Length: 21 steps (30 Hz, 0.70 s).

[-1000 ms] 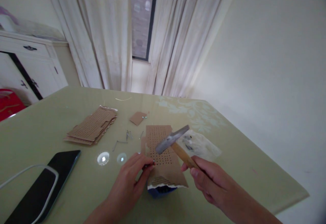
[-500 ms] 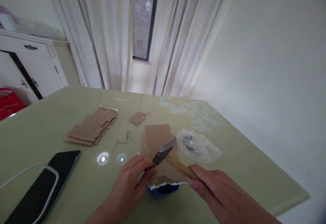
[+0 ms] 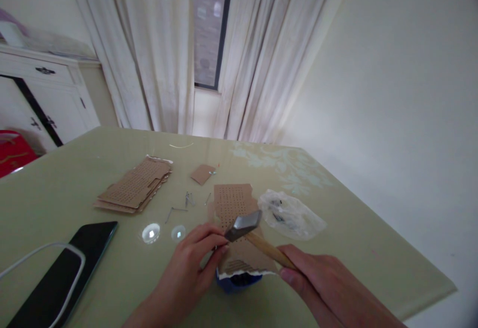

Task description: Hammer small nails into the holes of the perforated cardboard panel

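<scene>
Right hand: grip clenched on hammer, head low over holed cardboard. Left hand: grip pinched beside the hammer head, contents unclear. Cardboard lies on blue tub, mid counter.

Right hand holds hammer over perforated cardboard.
</scene>
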### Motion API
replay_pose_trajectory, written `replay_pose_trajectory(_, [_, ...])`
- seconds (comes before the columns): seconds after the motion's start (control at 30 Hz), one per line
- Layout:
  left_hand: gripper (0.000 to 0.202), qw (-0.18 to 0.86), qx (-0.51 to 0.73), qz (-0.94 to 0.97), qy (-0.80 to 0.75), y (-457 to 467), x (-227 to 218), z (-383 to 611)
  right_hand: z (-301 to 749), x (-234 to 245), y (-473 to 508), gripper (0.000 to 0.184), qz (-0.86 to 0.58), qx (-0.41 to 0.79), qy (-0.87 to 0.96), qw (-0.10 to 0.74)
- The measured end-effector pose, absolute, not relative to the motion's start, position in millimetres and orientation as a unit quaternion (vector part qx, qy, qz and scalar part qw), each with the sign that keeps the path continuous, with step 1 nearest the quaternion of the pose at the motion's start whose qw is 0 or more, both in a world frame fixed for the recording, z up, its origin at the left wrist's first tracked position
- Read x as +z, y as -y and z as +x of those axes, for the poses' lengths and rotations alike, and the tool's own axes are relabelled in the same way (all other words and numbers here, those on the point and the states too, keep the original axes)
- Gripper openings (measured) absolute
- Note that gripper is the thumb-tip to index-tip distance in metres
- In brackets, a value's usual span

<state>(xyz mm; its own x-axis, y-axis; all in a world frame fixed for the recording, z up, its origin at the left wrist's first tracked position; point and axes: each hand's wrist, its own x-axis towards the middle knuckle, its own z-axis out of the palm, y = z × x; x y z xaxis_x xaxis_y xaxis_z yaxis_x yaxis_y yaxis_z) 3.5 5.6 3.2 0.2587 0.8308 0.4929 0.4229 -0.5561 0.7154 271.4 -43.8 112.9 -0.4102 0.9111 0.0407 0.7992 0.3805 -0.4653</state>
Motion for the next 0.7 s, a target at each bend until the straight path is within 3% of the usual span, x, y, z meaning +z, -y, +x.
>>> replay_pose_trajectory(0.47, [0.021,0.268,0.406,0.759,-0.433,-6.0,7.2,-0.3,269.4,107.0,41.7,0.041,-0.54,0.207,0.8,0.158])
replay_pose_trajectory(0.7, [0.013,0.247,0.413,0.756,-0.444,-3.2,0.9,-3.0,273.1,88.3,41.0,0.046,-0.534,0.204,0.809,0.135])
